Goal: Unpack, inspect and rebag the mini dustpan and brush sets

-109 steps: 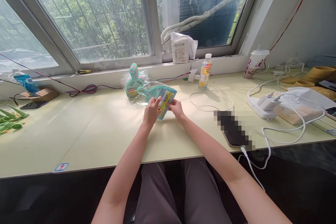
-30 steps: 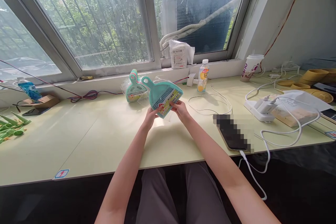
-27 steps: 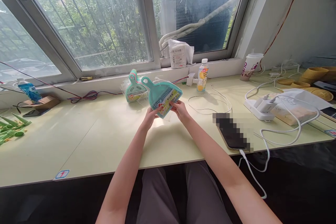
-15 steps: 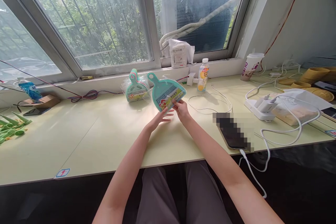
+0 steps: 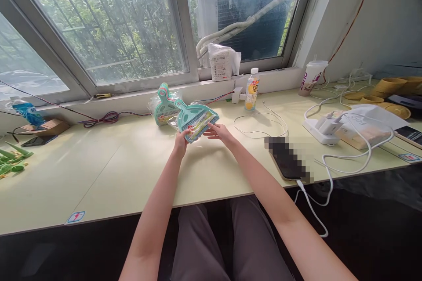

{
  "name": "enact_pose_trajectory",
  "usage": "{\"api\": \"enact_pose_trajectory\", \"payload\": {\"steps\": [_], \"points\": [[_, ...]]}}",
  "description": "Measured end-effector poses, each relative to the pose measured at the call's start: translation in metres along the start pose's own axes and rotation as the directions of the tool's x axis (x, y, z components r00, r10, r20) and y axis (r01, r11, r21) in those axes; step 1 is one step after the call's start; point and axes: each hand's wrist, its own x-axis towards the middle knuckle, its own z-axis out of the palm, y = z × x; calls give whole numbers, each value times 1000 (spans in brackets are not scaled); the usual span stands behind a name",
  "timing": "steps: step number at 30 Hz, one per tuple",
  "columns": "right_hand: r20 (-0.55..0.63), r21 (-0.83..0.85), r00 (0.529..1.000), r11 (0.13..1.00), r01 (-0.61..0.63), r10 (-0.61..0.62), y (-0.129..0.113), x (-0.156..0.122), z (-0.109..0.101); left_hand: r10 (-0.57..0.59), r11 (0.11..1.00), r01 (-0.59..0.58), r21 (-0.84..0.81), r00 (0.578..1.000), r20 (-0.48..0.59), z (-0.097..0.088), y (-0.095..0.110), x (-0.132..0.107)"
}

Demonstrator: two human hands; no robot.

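A small teal dustpan-and-brush set (image 5: 194, 118) with a printed label, wrapped in clear plastic, is held low over the pale table (image 5: 108, 167), tilted toward flat. My left hand (image 5: 181, 141) pinches its lower left edge. My right hand (image 5: 220, 131) lies against its right edge with the fingers stretched out. Just behind, a stack of similar wrapped sets (image 5: 165, 106) leans near the window sill.
A phone (image 5: 287, 163) on a white cable lies to the right, with a coiled cable (image 5: 260, 125), a drink bottle (image 5: 251, 95), a power strip with chargers (image 5: 321, 126) and a cup (image 5: 310, 78) beyond. Green plastic pieces (image 5: 11, 160) sit at far left.
The set has come down from upright to nearly flat. My left hand, open half a second ago, grips its left edge again; my right hand's fingers have opened along the right edge.
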Motion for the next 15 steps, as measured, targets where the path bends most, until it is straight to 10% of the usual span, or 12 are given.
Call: {"api": "enact_pose_trajectory", "payload": {"steps": [3,6,9,15], "points": [[-20,-549,980,822,153,-196,4,-3,-3,-23,998,22,-55,999,-22,-9,5,3],[150,-897,878,310,314,-455,11,-5,-3,-62,993,63,-96,998,9,-17,5,6],[443,-884,751,-98,458,-490,17,-5,-2,-99,985,98,-139,995,-4,-25,4,9],[480,-877,703,-314,364,-525,19,0,-12,-166,975,157,-159,985,-45,-30,3,12]]}}
